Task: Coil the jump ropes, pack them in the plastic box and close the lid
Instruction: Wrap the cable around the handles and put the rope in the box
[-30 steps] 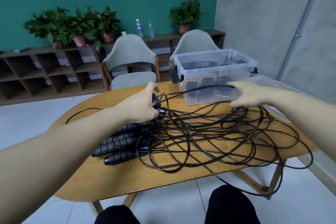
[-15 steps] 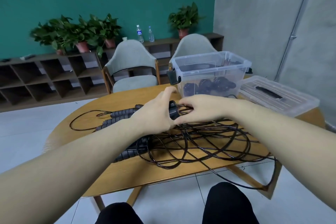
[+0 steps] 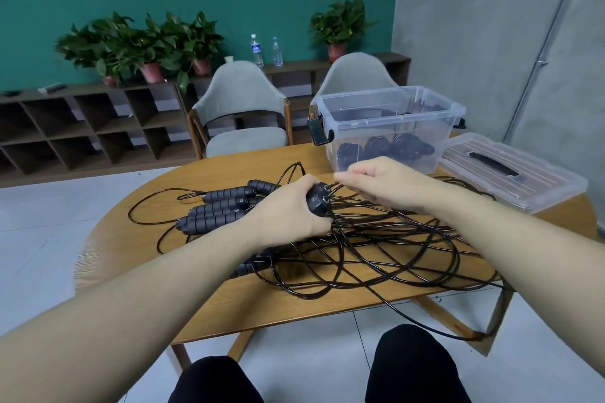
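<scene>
Two hands now meet over the rope tangle (image 3: 376, 249), where a second ago they were spread well apart. Nearest the camera, black cord loops cover the wooden table (image 3: 137, 258) and one strand hangs off the front edge. The left hand (image 3: 288, 209) grips a pair of black handles (image 3: 319, 199), fingers curled round them, raised off the pile. The right hand (image 3: 379, 183) has come in from the far right and pinches the cord just beside the handle ends. Judgement: one rope is selected and coiling is about to begin. Further handles (image 3: 222, 206) lie loose behind the left hand. Beyond, the plastic box (image 3: 389, 127) stands open, holding several coiled ropes; its lid (image 3: 510, 173) lies beside it, off.
</scene>
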